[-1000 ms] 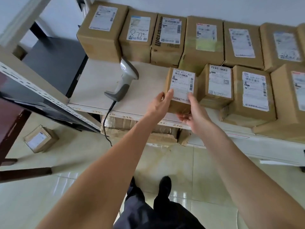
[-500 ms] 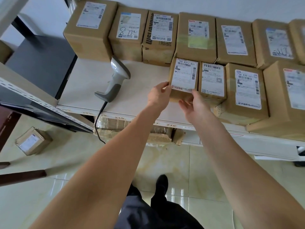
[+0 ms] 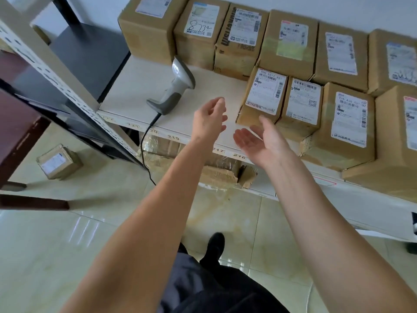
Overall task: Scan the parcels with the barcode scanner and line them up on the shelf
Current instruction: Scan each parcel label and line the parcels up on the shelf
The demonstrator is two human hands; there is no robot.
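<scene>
Parcel [image 3: 261,98] sits on shelf [image 3: 140,91], leftmost of near row, touching next box [image 3: 301,102]. Left hand [image 3: 208,120], right hand [image 3: 259,138] just near it, both grips spread, empty. Scanner [image 3: 174,86] lies left.

Bright, even daylight fills the view, soft and without hard shadows. The glossy floor [image 3: 67,233] throws back pale streaks of glare at 8 o'clock and a smaller one near 5 o'clock. Faint shade lies under the scanner [image 3: 174,86] and beneath the shelf [image 3: 158,75] edge. Wide-angle bending bows the shelf post at 10 o'clock and stretches the forearms toward 6 o'clock. Label print on the boxes [image 3: 266,96] is soft and mostly unreadable; both hands look slightly smeared, and the 3 o'clock edge is blurred.
</scene>
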